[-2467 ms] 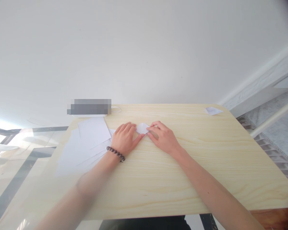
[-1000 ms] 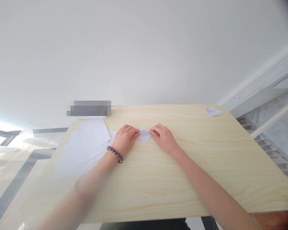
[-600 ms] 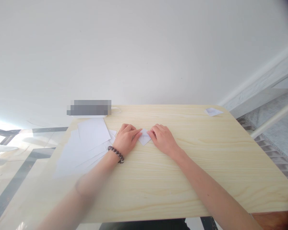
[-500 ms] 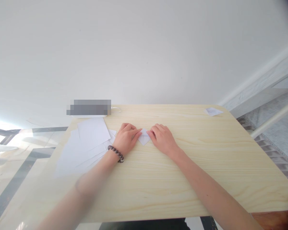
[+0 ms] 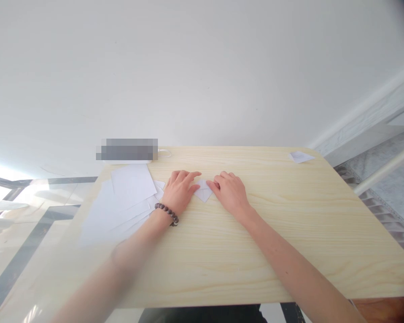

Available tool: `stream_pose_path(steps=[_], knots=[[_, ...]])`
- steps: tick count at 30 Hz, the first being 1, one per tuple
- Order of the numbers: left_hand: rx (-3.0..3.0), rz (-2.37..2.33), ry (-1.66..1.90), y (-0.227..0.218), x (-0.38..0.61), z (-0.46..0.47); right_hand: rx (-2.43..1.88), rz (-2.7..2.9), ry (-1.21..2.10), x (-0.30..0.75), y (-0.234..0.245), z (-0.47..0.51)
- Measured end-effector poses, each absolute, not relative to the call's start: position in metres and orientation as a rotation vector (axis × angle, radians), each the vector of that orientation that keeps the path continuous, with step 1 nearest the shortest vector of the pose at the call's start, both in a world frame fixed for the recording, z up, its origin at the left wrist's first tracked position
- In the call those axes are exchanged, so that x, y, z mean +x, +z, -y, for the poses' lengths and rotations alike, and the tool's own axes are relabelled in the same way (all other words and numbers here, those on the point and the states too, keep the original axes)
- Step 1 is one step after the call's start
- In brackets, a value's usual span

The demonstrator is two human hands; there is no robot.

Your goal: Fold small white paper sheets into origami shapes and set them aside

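Observation:
A small folded white paper piece [image 5: 203, 193] lies on the light wooden table [image 5: 242, 251], its point toward me. My left hand [image 5: 180, 192], with a dark bead bracelet at the wrist, rests flat on the paper's left side, fingers stretched out. On the paper's right side my right hand [image 5: 229, 192] presses down with its fingers curled and close together. Both hands touch the paper and cover parts of it.
Several loose white sheets [image 5: 121, 202] are spread over the table's left part. A blurred grey object [image 5: 128, 150] with a white cable sits at the back left edge. Another small folded paper [image 5: 300, 156] lies at the far right corner. A white wall rises behind.
The paper went from held between both hands to lying as a downward triangle. My left fingers have stretched out flat over its left side; my right hand stayed on the right side.

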State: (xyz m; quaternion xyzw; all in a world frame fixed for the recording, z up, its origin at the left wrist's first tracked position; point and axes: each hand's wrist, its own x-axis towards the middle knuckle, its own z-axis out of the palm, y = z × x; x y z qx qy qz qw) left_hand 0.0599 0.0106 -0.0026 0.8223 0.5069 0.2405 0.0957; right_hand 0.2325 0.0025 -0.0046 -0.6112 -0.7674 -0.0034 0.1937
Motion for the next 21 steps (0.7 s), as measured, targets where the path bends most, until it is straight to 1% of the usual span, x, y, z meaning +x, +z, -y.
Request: stream_pose_path(steps=[8,15,21], knots=[[2.493,-1.46,0.709,-0.008,0.058,-0.008,-1.668,2.114,0.042,0.234,-0.006,0.0],[2.3,-1.387,0.79,-0.005,0.057,-0.011,-1.51,2.169,0.192,0.242,-0.006,0.004],[1.98,-1.249,0.839,0.001,0.057,-0.009,-1.38,2.186,0.362,0.243,-0.002,0.005]])
